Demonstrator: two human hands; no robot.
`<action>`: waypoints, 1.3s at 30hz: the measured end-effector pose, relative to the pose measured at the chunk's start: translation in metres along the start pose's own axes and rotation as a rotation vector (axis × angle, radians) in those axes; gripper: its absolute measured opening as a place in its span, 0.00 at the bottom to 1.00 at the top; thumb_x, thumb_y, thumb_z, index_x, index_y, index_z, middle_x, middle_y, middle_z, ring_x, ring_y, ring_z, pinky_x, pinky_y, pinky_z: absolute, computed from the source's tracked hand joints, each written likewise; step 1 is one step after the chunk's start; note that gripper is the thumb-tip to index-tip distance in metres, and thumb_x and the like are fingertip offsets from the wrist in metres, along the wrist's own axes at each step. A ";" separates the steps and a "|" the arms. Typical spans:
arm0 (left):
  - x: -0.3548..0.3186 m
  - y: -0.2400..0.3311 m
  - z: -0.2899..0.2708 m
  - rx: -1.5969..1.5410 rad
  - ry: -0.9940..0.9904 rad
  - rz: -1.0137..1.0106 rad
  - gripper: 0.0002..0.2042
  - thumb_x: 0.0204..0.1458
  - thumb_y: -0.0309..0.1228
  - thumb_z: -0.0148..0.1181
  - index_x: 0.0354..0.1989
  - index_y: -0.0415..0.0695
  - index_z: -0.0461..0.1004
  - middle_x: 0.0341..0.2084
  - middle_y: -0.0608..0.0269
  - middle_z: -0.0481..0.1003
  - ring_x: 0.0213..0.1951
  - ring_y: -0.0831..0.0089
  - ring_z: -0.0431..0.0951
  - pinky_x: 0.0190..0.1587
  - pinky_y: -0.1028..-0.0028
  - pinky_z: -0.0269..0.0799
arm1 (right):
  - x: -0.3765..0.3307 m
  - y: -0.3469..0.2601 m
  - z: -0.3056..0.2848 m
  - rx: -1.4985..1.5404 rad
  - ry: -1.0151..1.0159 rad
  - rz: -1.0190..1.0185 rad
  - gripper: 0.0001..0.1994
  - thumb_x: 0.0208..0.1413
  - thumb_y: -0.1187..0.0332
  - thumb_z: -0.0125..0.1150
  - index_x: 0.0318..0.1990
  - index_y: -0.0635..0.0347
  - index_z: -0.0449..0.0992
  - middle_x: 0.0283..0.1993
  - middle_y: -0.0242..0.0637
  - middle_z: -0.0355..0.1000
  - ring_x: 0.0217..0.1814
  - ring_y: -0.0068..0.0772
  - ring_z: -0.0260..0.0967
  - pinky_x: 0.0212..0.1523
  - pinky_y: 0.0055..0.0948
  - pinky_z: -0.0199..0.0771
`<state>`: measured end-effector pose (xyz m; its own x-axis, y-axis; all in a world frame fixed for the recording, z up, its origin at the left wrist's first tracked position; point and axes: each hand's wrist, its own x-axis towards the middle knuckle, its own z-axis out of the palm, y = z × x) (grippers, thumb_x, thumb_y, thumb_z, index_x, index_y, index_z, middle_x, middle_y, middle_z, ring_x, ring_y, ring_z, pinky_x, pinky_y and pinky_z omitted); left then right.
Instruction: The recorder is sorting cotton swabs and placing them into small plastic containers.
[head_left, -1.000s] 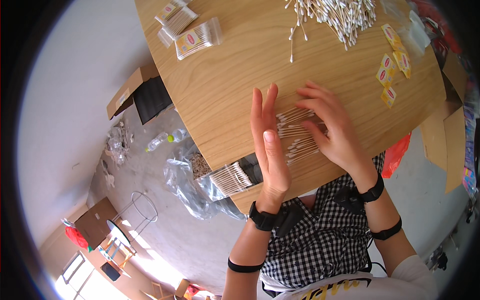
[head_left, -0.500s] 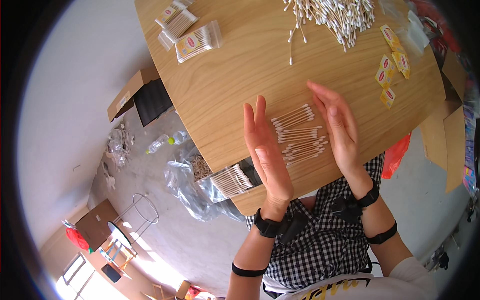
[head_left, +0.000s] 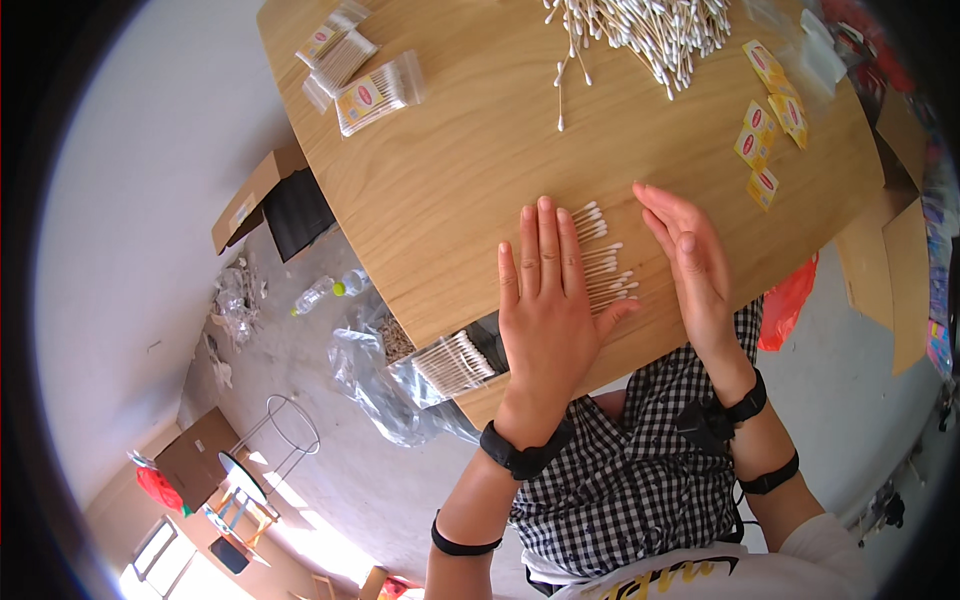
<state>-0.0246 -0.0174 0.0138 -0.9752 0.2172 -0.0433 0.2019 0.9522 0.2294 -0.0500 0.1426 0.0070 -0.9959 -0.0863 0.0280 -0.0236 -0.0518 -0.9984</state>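
Note:
Several cotton swabs [head_left: 602, 262] lie side by side in rough rows on the wooden table [head_left: 450, 200]. My left hand [head_left: 548, 300] rests palm down over their left part, fingers stretched out and thumb spread to the right, hiding those ends. To the right of the rows, my right hand [head_left: 692, 265] stands on edge with its fingers extended, apart from the swabs and holding nothing. A packed bag of swabs [head_left: 452, 365] sits at the table's left edge beside my left wrist.
A big loose heap of swabs [head_left: 665, 35] lies at the far side. Filled swab bags [head_left: 380, 95] are at the far left, yellow cards [head_left: 762, 135] at the right. An open cardboard box [head_left: 265, 195] stands beyond the left edge, and a clear plastic bag [head_left: 375, 385] hangs nearby.
My left hand has turned from standing on edge to lying flat over the swabs. My right hand has shifted slightly right and down. The view has moved a little.

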 end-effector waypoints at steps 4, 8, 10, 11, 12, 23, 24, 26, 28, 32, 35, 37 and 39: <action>-0.006 0.000 -0.001 -0.037 -0.017 0.021 0.50 0.49 0.65 0.49 0.67 0.30 0.52 0.69 0.44 0.51 0.72 0.54 0.48 0.69 0.51 0.45 | -0.007 0.000 0.000 -0.039 -0.002 -0.019 0.26 0.70 0.54 0.36 0.62 0.70 0.61 0.65 0.52 0.60 0.71 0.43 0.56 0.70 0.41 0.55; -0.024 0.001 0.001 -0.131 -0.030 0.032 0.47 0.54 0.62 0.47 0.68 0.31 0.49 0.69 0.44 0.51 0.71 0.51 0.48 0.70 0.50 0.43 | -0.015 0.006 0.006 0.062 -0.008 -0.019 0.31 0.69 0.49 0.36 0.64 0.70 0.57 0.67 0.53 0.57 0.72 0.44 0.53 0.72 0.43 0.50; -0.030 -0.001 -0.002 -0.506 0.129 -0.071 0.43 0.60 0.58 0.44 0.70 0.33 0.44 0.69 0.43 0.51 0.71 0.49 0.49 0.70 0.50 0.40 | -0.016 0.005 0.011 0.081 0.006 -0.023 0.32 0.69 0.47 0.36 0.65 0.71 0.56 0.67 0.54 0.56 0.73 0.45 0.52 0.72 0.44 0.49; -0.033 -0.003 0.000 -0.738 0.192 -0.111 0.39 0.64 0.55 0.38 0.72 0.36 0.39 0.70 0.42 0.48 0.72 0.49 0.46 0.71 0.52 0.36 | -0.017 0.005 0.014 0.098 0.019 -0.029 0.33 0.68 0.46 0.36 0.65 0.71 0.55 0.68 0.55 0.55 0.73 0.46 0.51 0.73 0.44 0.47; -0.034 -0.001 0.001 -0.736 0.191 -0.112 0.39 0.64 0.55 0.38 0.72 0.36 0.39 0.70 0.42 0.48 0.72 0.49 0.46 0.71 0.52 0.36 | -0.017 0.006 0.018 0.101 0.018 -0.027 0.33 0.68 0.46 0.36 0.65 0.71 0.55 0.68 0.55 0.55 0.73 0.46 0.51 0.73 0.44 0.47; -0.030 0.028 0.010 -1.504 0.526 -0.324 0.42 0.62 0.60 0.35 0.73 0.41 0.33 0.73 0.46 0.37 0.73 0.52 0.35 0.72 0.54 0.31 | -0.019 0.004 0.025 0.094 0.000 -0.011 0.38 0.66 0.41 0.34 0.67 0.70 0.53 0.70 0.56 0.52 0.75 0.46 0.47 0.74 0.44 0.43; -0.030 0.030 0.011 -1.505 0.503 -0.316 0.42 0.62 0.61 0.35 0.73 0.42 0.33 0.73 0.46 0.36 0.73 0.52 0.34 0.72 0.55 0.31 | -0.021 0.006 0.026 0.092 0.000 -0.011 0.38 0.66 0.41 0.34 0.67 0.70 0.53 0.70 0.56 0.52 0.75 0.46 0.47 0.74 0.44 0.43; -0.029 0.033 0.014 -1.508 0.478 -0.307 0.42 0.61 0.61 0.36 0.73 0.43 0.33 0.73 0.47 0.36 0.73 0.52 0.34 0.72 0.55 0.31 | -0.026 0.009 0.031 0.135 -0.051 0.021 0.39 0.65 0.39 0.34 0.67 0.69 0.52 0.70 0.56 0.51 0.75 0.47 0.45 0.74 0.45 0.42; -0.025 0.035 0.014 -1.477 0.487 -0.270 0.42 0.61 0.61 0.36 0.73 0.43 0.33 0.73 0.47 0.36 0.73 0.53 0.33 0.73 0.56 0.30 | -0.025 0.008 0.031 0.136 -0.046 0.013 0.39 0.65 0.39 0.34 0.67 0.69 0.52 0.70 0.56 0.51 0.75 0.47 0.45 0.74 0.45 0.42; -0.036 0.026 0.008 -1.429 0.539 -0.322 0.42 0.62 0.59 0.38 0.73 0.40 0.32 0.73 0.46 0.35 0.73 0.52 0.33 0.72 0.54 0.30 | -0.025 0.003 0.023 0.100 0.014 0.004 0.39 0.65 0.39 0.33 0.67 0.69 0.52 0.71 0.55 0.50 0.75 0.47 0.45 0.74 0.46 0.42; -0.043 0.017 0.010 -0.597 0.314 -0.186 0.48 0.57 0.60 0.48 0.71 0.31 0.38 0.71 0.38 0.38 0.73 0.47 0.35 0.70 0.48 0.34 | -0.025 0.003 0.003 0.019 0.021 -0.061 0.30 0.69 0.52 0.39 0.66 0.70 0.55 0.69 0.54 0.54 0.74 0.46 0.48 0.73 0.45 0.45; -0.038 0.026 0.007 -0.346 0.165 -0.144 0.49 0.55 0.62 0.49 0.70 0.30 0.42 0.71 0.37 0.40 0.73 0.46 0.37 0.70 0.47 0.36 | -0.023 0.005 -0.004 -0.071 0.049 -0.104 0.18 0.65 0.71 0.49 0.61 0.67 0.64 0.66 0.51 0.60 0.71 0.44 0.55 0.70 0.41 0.53; -0.031 0.033 0.007 -0.056 -0.014 -0.114 0.52 0.50 0.65 0.50 0.67 0.26 0.49 0.69 0.35 0.46 0.72 0.44 0.42 0.69 0.47 0.41 | -0.019 0.005 -0.016 -0.275 0.010 -0.161 0.15 0.62 0.73 0.52 0.55 0.65 0.69 0.62 0.49 0.64 0.67 0.43 0.60 0.66 0.39 0.58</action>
<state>0.0126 0.0093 0.0157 -0.9900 0.1120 -0.0852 0.0845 0.9574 0.2763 -0.0329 0.1594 0.0012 -0.9782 -0.0892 0.1873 -0.2021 0.2068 -0.9573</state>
